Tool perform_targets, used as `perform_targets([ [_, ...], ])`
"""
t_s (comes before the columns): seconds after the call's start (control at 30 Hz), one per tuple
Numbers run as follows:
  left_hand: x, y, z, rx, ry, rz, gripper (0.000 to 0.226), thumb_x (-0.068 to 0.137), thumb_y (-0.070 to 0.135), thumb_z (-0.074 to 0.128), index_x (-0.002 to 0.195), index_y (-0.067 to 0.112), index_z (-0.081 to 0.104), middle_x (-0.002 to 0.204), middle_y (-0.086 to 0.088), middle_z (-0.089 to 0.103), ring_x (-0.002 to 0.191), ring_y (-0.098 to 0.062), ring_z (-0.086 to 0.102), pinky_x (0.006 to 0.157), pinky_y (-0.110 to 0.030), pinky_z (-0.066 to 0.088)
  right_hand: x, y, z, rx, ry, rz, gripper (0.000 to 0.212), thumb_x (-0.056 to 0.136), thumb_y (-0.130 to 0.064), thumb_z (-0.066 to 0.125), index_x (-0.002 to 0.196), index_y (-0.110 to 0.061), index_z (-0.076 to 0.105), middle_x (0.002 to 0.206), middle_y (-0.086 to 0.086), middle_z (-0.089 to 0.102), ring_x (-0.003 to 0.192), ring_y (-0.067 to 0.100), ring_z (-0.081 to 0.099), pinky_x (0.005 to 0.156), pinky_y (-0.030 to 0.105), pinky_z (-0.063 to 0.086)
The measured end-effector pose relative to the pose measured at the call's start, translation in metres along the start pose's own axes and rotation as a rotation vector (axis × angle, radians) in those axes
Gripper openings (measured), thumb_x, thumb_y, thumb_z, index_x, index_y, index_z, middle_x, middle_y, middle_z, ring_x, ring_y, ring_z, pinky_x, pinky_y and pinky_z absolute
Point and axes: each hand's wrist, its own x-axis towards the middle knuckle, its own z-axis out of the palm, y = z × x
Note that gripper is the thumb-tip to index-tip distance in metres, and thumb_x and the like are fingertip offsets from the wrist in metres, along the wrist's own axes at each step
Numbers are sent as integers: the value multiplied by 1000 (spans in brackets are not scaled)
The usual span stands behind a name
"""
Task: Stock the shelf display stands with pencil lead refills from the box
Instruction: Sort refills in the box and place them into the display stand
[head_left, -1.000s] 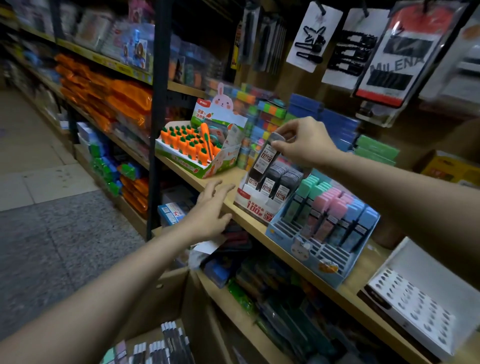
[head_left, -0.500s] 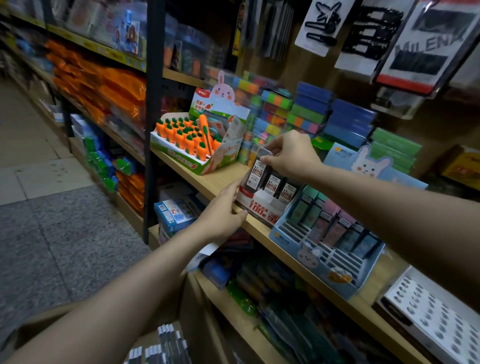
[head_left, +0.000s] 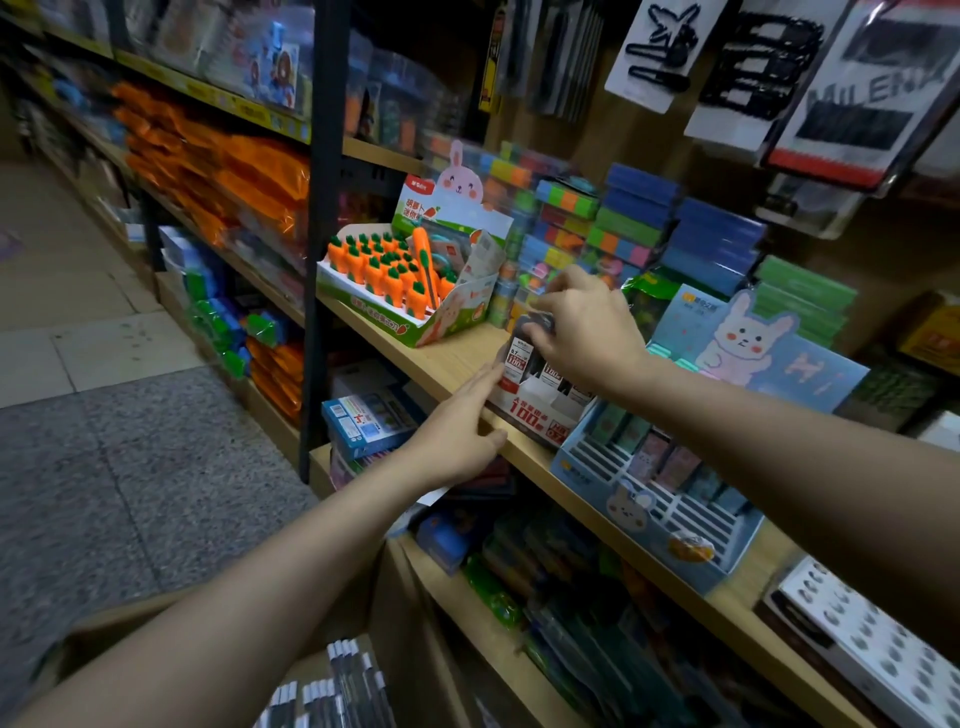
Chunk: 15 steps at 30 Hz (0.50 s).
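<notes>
lying nearest the camera, below and left of the wooden shelf (head_left: 457, 358), an open cardboard box (head_left: 130, 618) holds rows of dark pencil lead refills (head_left: 337, 686) with white caps. above the box, the left hand (head_left: 457, 431) reaches to the shelf's front edge — fingers straight and together, their tips touching the left side of the white-and-red display stand (head_left: 540, 410) that sits on the shelf. the right hand (head_left: 587, 327) comes in over the top of that stand, fingers curled down onto a refill pack (head_left: 519, 353) standing in the stand's left end; more dark packs stand beside it, partly hidden under the palm. the two hands are close but apart. just right of this stand on the same shelf sits a blue bunny display stand (head_left: 649, 499) with pastel packs in its slots. to the left on the shelf stands a carrot eraser display (head_left: 395, 280) — orange pieces with green tops. behind, against the shelf's back, are stacks of coloured blocks (head_left: 623, 223).
</notes>
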Motion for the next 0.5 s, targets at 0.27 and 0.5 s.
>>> perform_targets([
  [0.27,-53,-19,-26,-5,-54,-90,47,93,13,60,137,20,46,133,-1,56,123,-13,52,103,-32,44,-82,-35,-3,288,104,-310,21,88,-21,60,106,-16,69,106,3,61,97,26,59,79,43,47],
  [0.5,-177,-89,-32,-158,58,-596,21,94,-3,54,81,13,58,68,-5,54,47,2,52,49,-13,45,-170,-121,86,682,-566,-177,10,87,-23,65,91,-22,74,86,-6,71,83,9,66,73,17,44],
])
